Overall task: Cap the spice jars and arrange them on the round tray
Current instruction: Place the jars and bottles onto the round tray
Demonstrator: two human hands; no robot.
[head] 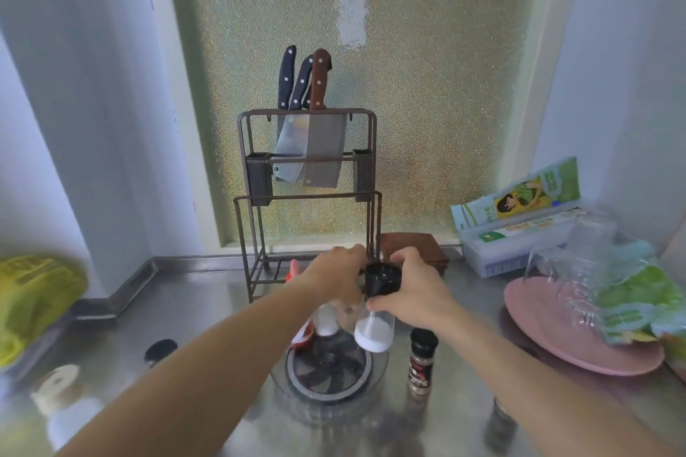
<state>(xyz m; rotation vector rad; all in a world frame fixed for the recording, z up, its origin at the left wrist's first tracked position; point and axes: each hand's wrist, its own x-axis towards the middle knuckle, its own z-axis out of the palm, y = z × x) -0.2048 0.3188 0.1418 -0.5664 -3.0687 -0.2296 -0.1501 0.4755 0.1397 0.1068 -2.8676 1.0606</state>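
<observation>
Gripping a clear cylindrical jar [373, 332] (white powder inside) above the round tray [328, 369], the right hand [412, 289] closes on its black cap [383, 279]; left hand [336, 276] grasp: cannot tell.

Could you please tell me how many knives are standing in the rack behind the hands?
3, side by side in the rack: black-handled knife leftmost, second black-handled knife in the middle, brown-handled cleaver rightmost. Overlapping blades could hide another.
</observation>
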